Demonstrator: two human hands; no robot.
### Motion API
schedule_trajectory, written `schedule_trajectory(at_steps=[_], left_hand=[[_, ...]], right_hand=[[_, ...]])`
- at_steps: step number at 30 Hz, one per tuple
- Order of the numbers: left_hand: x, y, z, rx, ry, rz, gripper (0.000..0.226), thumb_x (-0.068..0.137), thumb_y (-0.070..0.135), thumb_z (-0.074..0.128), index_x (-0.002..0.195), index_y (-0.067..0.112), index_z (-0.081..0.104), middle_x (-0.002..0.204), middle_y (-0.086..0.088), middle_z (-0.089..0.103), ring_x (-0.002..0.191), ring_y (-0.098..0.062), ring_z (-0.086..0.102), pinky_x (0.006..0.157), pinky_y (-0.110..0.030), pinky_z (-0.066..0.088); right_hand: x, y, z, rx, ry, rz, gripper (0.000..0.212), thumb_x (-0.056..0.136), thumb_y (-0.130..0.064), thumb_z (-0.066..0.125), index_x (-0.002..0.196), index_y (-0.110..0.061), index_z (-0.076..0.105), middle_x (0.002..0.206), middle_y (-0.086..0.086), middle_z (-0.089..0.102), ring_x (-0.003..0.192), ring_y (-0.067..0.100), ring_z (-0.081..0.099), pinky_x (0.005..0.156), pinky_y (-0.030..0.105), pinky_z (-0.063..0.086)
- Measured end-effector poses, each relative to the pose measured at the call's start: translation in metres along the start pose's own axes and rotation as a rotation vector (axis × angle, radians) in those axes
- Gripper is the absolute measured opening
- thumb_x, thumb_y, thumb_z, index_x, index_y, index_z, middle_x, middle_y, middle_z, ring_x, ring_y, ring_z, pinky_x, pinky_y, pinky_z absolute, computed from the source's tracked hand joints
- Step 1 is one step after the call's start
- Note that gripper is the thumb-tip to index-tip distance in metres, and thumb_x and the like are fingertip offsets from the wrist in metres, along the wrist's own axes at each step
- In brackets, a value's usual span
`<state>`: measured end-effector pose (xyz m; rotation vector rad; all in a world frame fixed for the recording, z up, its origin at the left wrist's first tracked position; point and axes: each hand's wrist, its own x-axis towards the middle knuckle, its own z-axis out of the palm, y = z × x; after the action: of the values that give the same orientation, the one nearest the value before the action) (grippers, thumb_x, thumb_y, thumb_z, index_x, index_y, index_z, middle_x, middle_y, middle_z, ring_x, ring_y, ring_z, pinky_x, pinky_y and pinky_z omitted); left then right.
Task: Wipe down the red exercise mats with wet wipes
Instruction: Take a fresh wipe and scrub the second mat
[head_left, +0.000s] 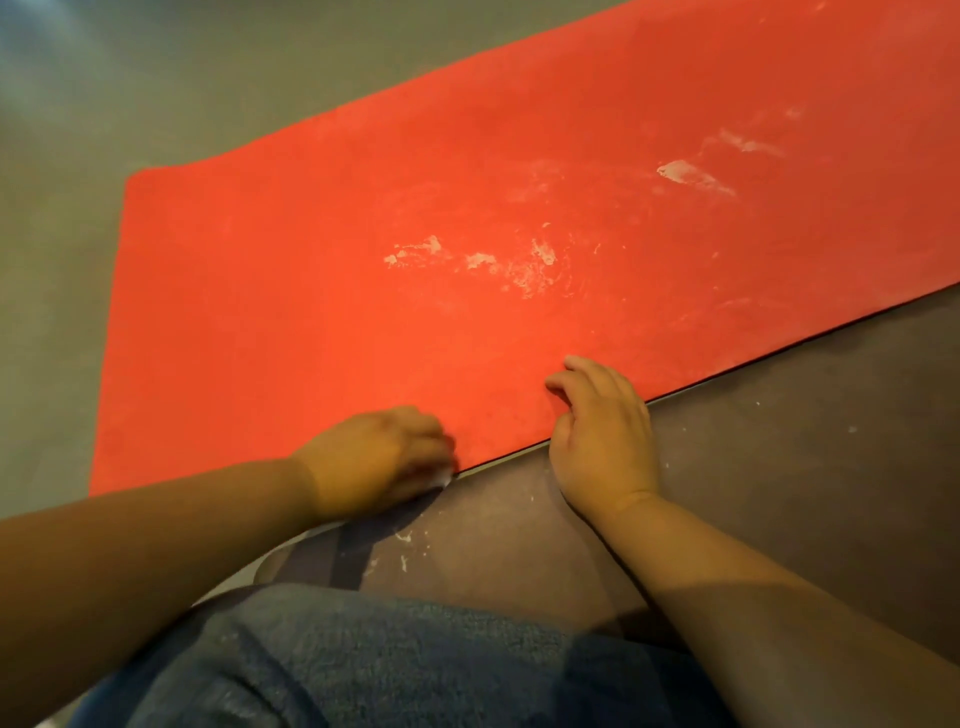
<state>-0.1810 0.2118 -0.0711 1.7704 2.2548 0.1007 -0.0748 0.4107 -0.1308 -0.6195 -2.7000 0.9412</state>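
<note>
Diagonally, the red mat (322, 270) ran from eight to one o'clock. At seven, my left hand (379, 457) clamped a wet wipe (444, 478) on its edge; at five, my right hand (602, 441) rested, fingers loosely apart.

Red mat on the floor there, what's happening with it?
A person at the near edge of the flat red foam exercise mat is wiping it by hand. Their left hand grips a small white wet wipe, mostly hidden under the fingers, right at the mat's near edge. The right hand rests on the same edge beside it, holding nothing. Chalky white smudges show across the mat's middle and far right, not yet wiped.
</note>
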Motion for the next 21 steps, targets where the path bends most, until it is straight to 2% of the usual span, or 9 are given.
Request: schedule_trajectory(at_steps=[2,5,8,10,12,15,17,21], left_hand=[[0.032,0.001,0.003,-0.070,0.074,-0.151,0.015,0.091,0.023,0.059,0.096,0.016,0.072,0.099,-0.006,0.065,0.089,-0.028,0.063,0.071,-0.028,0.045],[0.065,0.003,0.008,-0.031,0.065,-0.269,0.023,0.095,0.028,0.054,0.108,0.018,0.069,0.109,-0.006,0.060,0.101,-0.027,0.057,0.077,-0.030,0.037],[0.040,-0.001,0.002,0.016,0.016,-0.211,0.030,0.097,0.035,0.049,0.105,0.015,0.069,0.106,-0.007,0.062,0.096,-0.030,0.060,0.073,-0.033,0.043],[0.010,-0.015,-0.006,0.009,0.004,-0.262,0.026,0.094,0.029,0.053,0.101,0.011,0.071,0.100,-0.009,0.064,0.089,-0.031,0.063,0.069,-0.031,0.044],[-0.007,-0.027,-0.008,0.010,0.023,-0.476,0.020,0.093,0.023,0.057,0.104,0.013,0.070,0.102,-0.007,0.061,0.095,-0.031,0.061,0.071,-0.030,0.038],[0.011,-0.018,0.002,-0.006,0.093,-0.768,0.022,0.094,0.030,0.054,0.100,0.013,0.067,0.103,-0.008,0.061,0.099,-0.030,0.058,0.076,-0.033,0.039],[0.038,0.000,0.008,-0.050,0.123,-0.774,0.022,0.093,0.030,0.054,0.098,0.013,0.066,0.103,-0.010,0.061,0.099,-0.031,0.057,0.079,-0.035,0.041],[0.067,0.030,0.013,-0.193,0.135,-0.593,0.019,0.090,0.027,0.058,0.102,0.015,0.067,0.104,-0.008,0.060,0.098,-0.029,0.057,0.079,-0.034,0.041]], right_hand=[[0.000,0.001,-0.001,-0.002,-0.003,-0.005,0.037,0.076,0.000,0.053,0.109,-0.011,0.065,0.134,0.006,0.054,0.125,0.028,0.045,0.108,0.041,0.033],[0.000,0.000,-0.002,-0.019,-0.021,-0.017,0.037,0.077,-0.001,0.053,0.110,-0.012,0.065,0.135,0.006,0.052,0.127,0.027,0.044,0.109,0.040,0.032],[0.001,0.000,0.000,-0.020,-0.013,-0.005,0.037,0.078,-0.001,0.053,0.111,-0.012,0.065,0.135,0.005,0.052,0.127,0.027,0.043,0.109,0.041,0.032],[0.001,-0.001,0.001,-0.024,-0.007,0.011,0.037,0.078,-0.001,0.053,0.111,-0.013,0.065,0.134,0.004,0.053,0.127,0.026,0.043,0.109,0.041,0.032],[0.001,-0.002,0.002,-0.041,-0.005,0.015,0.036,0.078,-0.002,0.054,0.110,-0.015,0.065,0.134,0.004,0.053,0.127,0.026,0.043,0.108,0.040,0.031],[0.002,-0.003,0.004,-0.070,-0.001,0.010,0.036,0.078,-0.003,0.055,0.109,-0.017,0.065,0.134,0.003,0.052,0.127,0.026,0.043,0.107,0.041,0.030],[0.003,-0.003,0.003,-0.071,0.001,0.007,0.038,0.076,-0.002,0.055,0.110,-0.016,0.065,0.133,0.004,0.053,0.126,0.027,0.044,0.107,0.042,0.031],[0.003,-0.004,0.002,-0.048,0.015,0.011,0.042,0.072,0.001,0.057,0.112,-0.012,0.064,0.131,0.007,0.055,0.123,0.030,0.047,0.106,0.043,0.035]])
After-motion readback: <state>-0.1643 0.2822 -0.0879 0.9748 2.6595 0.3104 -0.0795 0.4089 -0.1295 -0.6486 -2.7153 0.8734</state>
